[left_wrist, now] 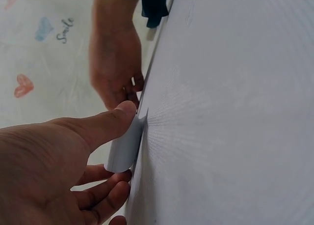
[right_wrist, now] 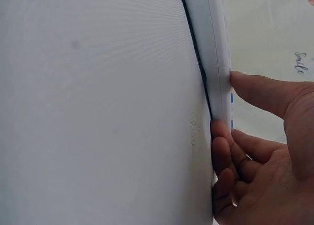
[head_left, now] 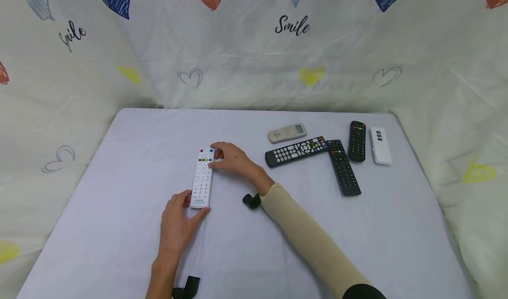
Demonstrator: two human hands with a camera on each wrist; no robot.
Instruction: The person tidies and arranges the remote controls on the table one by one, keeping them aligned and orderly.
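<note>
A white remote control [head_left: 203, 182] with several rows of pale buttons and a few coloured ones near its top lies left of the table's middle. My left hand [head_left: 176, 225] holds its near end, thumb at the lower right corner and fingers along the left side. At the far end, my right hand [head_left: 234, 159] pinches the right edge. In the left wrist view, the left thumb rests on the rounded end of the remote [left_wrist: 125, 149]. The right wrist view has the right thumb on the button face of the remote [right_wrist: 212, 43], other fingers curled against its end.
To the right lie a grey remote with a small screen [head_left: 287, 133], a black remote with white buttons [head_left: 296, 151], two more black remotes [head_left: 343, 169] and a small white remote [head_left: 380, 146]. A patterned cloth backdrop [head_left: 246, 78] surrounds the white table [head_left: 246, 255].
</note>
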